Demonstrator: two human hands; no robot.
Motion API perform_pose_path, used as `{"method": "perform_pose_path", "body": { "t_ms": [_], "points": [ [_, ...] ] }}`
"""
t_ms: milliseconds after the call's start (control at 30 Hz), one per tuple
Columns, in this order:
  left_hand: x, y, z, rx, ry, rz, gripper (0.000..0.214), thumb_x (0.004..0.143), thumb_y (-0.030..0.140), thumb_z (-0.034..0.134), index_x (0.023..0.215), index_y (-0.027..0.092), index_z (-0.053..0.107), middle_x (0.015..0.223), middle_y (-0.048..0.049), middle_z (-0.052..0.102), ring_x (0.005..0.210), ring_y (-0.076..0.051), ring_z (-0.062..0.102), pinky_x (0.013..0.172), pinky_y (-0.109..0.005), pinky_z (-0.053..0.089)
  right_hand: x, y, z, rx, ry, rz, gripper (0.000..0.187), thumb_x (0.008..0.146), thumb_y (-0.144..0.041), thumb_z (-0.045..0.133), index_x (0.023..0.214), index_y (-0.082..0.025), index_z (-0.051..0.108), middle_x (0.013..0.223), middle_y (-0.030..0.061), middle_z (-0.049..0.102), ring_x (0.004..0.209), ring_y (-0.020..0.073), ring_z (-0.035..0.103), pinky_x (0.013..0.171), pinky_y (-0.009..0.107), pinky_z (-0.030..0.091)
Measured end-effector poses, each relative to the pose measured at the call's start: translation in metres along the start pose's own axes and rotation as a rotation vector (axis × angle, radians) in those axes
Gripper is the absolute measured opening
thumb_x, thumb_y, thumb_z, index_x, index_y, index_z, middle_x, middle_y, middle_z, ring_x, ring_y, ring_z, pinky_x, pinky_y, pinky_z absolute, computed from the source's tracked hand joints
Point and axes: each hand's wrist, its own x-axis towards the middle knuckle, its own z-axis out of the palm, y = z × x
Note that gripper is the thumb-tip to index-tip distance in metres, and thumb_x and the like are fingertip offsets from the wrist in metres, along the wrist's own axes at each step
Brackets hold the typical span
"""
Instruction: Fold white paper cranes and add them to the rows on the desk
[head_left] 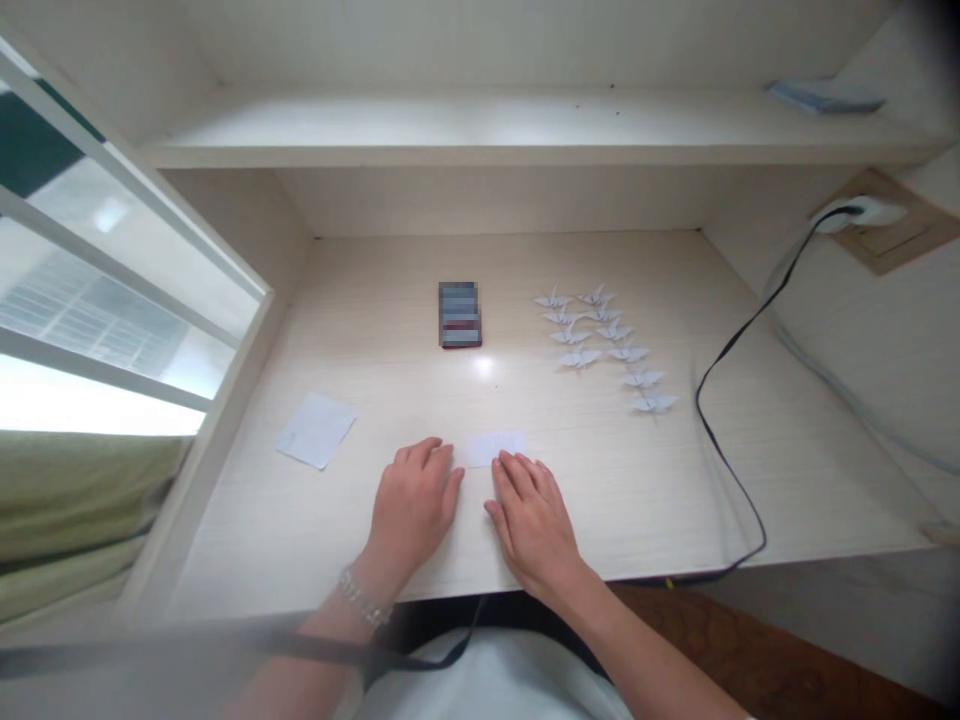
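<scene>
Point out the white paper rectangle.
In the head view, the white paper rectangle lies on the pale wooden desk, just below centre, touched by the bare right hand, with the bare left hand to its left.

Window (120,300) lt from L, glare on desk (375,330), corners blurry.

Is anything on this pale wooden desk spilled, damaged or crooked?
Nothing looks plainly spilled or damaged. The square white paper at far left lies askew, unlike the straighter rectangular white paper at the right hand. The dark rectangular object further back is pixelated, so I can't tell what it is.
</scene>
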Motion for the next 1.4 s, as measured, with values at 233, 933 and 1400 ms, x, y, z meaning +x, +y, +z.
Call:
{"method": "perform_pose_path", "body": {
  "t_ms": [233, 933, 1400],
  "points": [
    [0.037, 0.021, 0.004, -0.057, -0.126, 0.101, 0.032, 0.077, 0.021, 0.054, 0.109, 0.020, 0.052, 0.106, -0.0085, 0.055, 0.101, -0.024, 0.045, 0.082, -0.035, 0.038, 0.001, 0.008, -0.003, 0.061, 0.038, -0.074, 0.040, 0.086, -0.020, 0.043, 0.124, -0.011, 0.050, 0.127, 0.0129, 0.051, 0.118, 0.0280, 0.040, 0.101, 0.048, 0.033],
    [0.044, 0.021, 0.027, -0.767, 0.017, -0.267, 0.019, 0.063, 0.026, 0.064, 0.079, 0.015, 0.062, 0.070, -0.0033, 0.064, 0.063, -0.017, 0.057, 0.058, -0.025, 0.039, 0.039, 0.045, -0.003, 0.761, 0.310, 0.107, 0.036, 0.077, -0.028, 0.059, 0.111, -0.015, 0.057, 0.111, 0.0144, 0.060, 0.101, 0.0244, 0.056, 0.089, 0.044, 0.045],
    [0.093, -0.005, 0.018, -1.398, 0.144, -0.247, 0.028, 0.066, 0.038, 0.066, 0.074, 0.011, 0.063, 0.069, -0.0048, 0.065, 0.061, -0.014, 0.060, 0.056, -0.025, 0.047, 0.128, 0.040, -0.014, 1.344, 0.040, 0.304, 0.033, 0.063, -0.041, 0.070, 0.079, -0.013, 0.063, 0.066, 0.0015, 0.063, 0.057, 0.0118, 0.056, 0.055, 0.025, 0.045]
  ]
}}
